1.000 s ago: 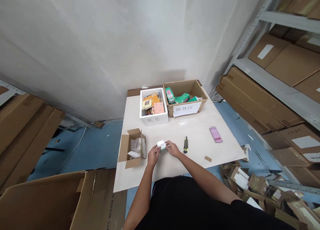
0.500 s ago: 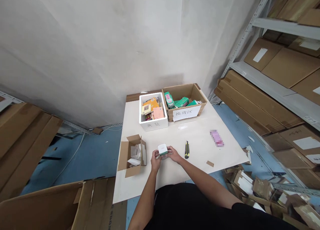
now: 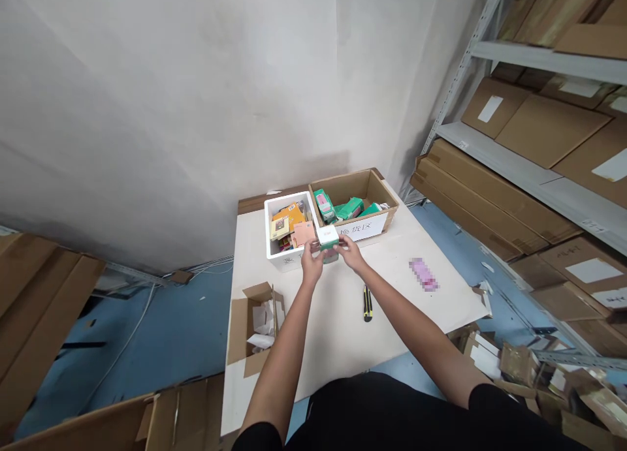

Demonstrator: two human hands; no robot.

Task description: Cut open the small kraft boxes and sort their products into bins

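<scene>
Between my two hands is a small white and green box (image 3: pixel 328 235), held above the table (image 3: pixel 337 314) close to the front of the two containers. My left hand (image 3: pixel 311 263) grips its left side, and my right hand (image 3: pixel 351 252) grips its right side. Just behind the held box stand a white foam box (image 3: pixel 285 262) with orange, yellow and pink packets (image 3: pixel 290 222) inside, and a cardboard box (image 3: pixel 392 215) with a handwritten paper label (image 3: pixel 365 228). Several green boxes (image 3: pixel 351 208) lie in the cardboard box.
An open carton (image 3: pixel 239 330) with white paper inside stands at the table's left. A yellow and black utility knife (image 3: pixel 367 304) lies beside my right forearm. A blurred pink item (image 3: pixel 423 275) lies further right. Shelves of cartons (image 3: pixel 553 128) flank the right side.
Both hands have carried the small white and green box away from my body, toward the foam box and the labelled cardboard box. The camera view has shifted slightly.
</scene>
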